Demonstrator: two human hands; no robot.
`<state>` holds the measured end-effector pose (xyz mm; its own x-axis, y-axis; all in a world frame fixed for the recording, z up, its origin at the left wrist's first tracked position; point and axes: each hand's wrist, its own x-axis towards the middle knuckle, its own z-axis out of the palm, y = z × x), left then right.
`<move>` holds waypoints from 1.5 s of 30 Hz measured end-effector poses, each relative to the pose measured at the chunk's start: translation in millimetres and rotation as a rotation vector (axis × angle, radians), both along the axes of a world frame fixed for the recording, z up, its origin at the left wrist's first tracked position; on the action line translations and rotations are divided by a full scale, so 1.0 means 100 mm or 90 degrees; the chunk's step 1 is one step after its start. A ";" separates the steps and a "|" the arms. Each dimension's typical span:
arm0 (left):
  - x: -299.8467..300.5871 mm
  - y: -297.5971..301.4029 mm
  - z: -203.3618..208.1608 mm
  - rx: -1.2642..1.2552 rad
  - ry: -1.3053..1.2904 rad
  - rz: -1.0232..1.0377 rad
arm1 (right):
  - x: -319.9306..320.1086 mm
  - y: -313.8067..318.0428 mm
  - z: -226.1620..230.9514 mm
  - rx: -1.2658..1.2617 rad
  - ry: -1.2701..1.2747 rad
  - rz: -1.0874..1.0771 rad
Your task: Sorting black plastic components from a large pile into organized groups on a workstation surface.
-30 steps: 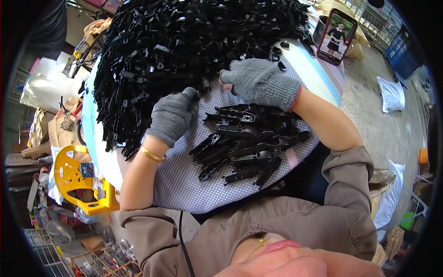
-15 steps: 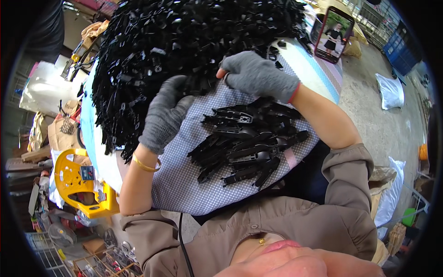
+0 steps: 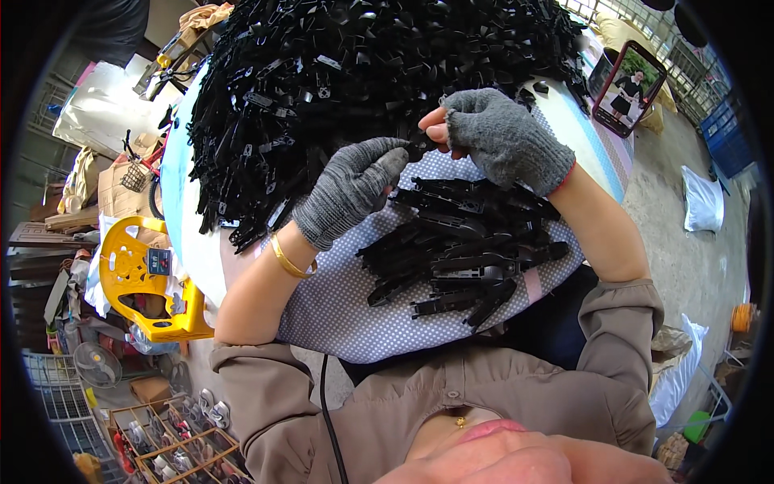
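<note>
Both my hands meet over the near edge of a big heap of black plastic parts (image 3: 322, 89). My left hand (image 3: 352, 187), in a grey knit glove, pinches a small black plastic part (image 3: 416, 148) between thumb and fingers. At the other end of that part are the bare fingertips of my right hand (image 3: 509, 139), whose grey glove leaves them uncovered; its fingers are closed on it. Much of the part is hidden by the fingers. Below the hands, a smaller bunch of long black plastic pieces (image 3: 472, 242) lies on the dotted cloth (image 3: 322, 323).
A phone (image 3: 629, 89) stands propped at the table's right, before a dark container. To the left is a yellow plastic chair (image 3: 133, 274). White sacks (image 3: 701, 199) lie on the concrete floor at right, and a shoe rack (image 3: 177, 440) stands lower left.
My left hand has risen and turned rightward, its fingers now pinching a black part near the right hand's fingertips. The whole view has shifted slightly, with the table further right.
</note>
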<state>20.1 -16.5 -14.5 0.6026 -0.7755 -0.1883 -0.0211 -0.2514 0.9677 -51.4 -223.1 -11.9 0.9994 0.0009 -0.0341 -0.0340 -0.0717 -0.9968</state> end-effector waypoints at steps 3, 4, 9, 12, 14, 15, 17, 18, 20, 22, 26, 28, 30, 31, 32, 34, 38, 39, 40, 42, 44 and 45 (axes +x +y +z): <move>-0.01 -0.02 -0.02 0.012 -0.038 0.023 | -0.01 0.03 -0.01 -0.049 -0.015 -0.013; -0.02 -0.04 -0.03 0.019 -0.066 0.044 | -0.01 0.05 -0.04 -0.040 -0.023 -0.022; -0.04 -0.03 -0.05 -0.028 -0.187 0.016 | -0.01 0.03 -0.01 -0.055 -0.021 -0.009; -0.06 -0.06 0.03 -0.032 -0.218 -0.064 | -0.02 0.04 0.06 -0.035 -0.031 0.038; -0.12 -0.13 0.03 -0.010 -0.249 -0.117 | -0.05 0.15 0.08 0.026 -0.059 0.012; -0.19 -0.18 0.02 -0.054 -0.395 -0.126 | -0.04 0.23 0.05 -0.019 -0.123 0.067; -0.24 -0.20 0.04 0.006 -0.506 -0.131 | -0.10 0.29 0.05 -0.103 -0.168 0.028; -0.26 -0.19 0.05 0.004 -0.506 -0.136 | -0.11 0.38 0.11 -0.024 -0.115 -0.020; -0.32 -0.19 0.06 -0.067 -0.513 -0.116 | -0.11 0.41 0.10 -0.009 -0.114 -0.010; -0.34 -0.17 0.00 -0.015 -0.542 -0.129 | -0.12 0.38 0.08 0.002 -0.113 -0.002; -0.36 -0.15 -0.01 -0.023 -0.572 -0.104 | 0.01 0.22 -0.01 -0.159 -0.331 0.120; -0.40 -0.13 0.10 0.007 -0.540 -0.106 | 0.01 0.12 0.03 0.345 -0.183 0.135; -0.48 -0.15 0.21 0.007 -0.610 -0.231 | 0.08 -0.11 0.03 0.306 -0.162 -0.002; -0.50 -0.15 0.11 -0.053 -0.698 -0.246 | 0.16 -0.23 -0.06 0.183 -0.172 -0.065; -0.52 -0.16 0.08 -0.045 -0.700 -0.238 | 0.20 -0.24 -0.11 -0.081 -0.303 -0.083; -0.54 -0.15 0.07 -0.167 -0.793 -0.275 | 0.26 -0.16 -0.22 -0.248 -0.315 -0.068; -0.27 -0.03 0.21 -0.160 -0.551 -0.208 | 0.25 -0.03 -0.26 -0.743 -0.348 0.027; -0.17 0.00 0.22 -0.034 -0.508 -0.109 | 0.26 0.00 -0.30 -0.741 -0.348 0.028; -0.08 0.01 0.22 0.090 -0.460 -0.012 | 0.27 0.03 -0.33 -0.818 -0.315 0.020; 0.11 0.09 0.09 0.295 -0.656 0.017 | 0.27 0.07 -0.30 -0.895 -0.284 0.010; 0.13 0.06 -0.03 0.373 -0.751 0.011 | 0.21 0.10 -0.22 -0.929 -0.265 0.014; 0.14 0.03 -0.06 0.450 -0.844 0.005 | 0.19 0.11 -0.22 -0.932 -0.261 0.010</move>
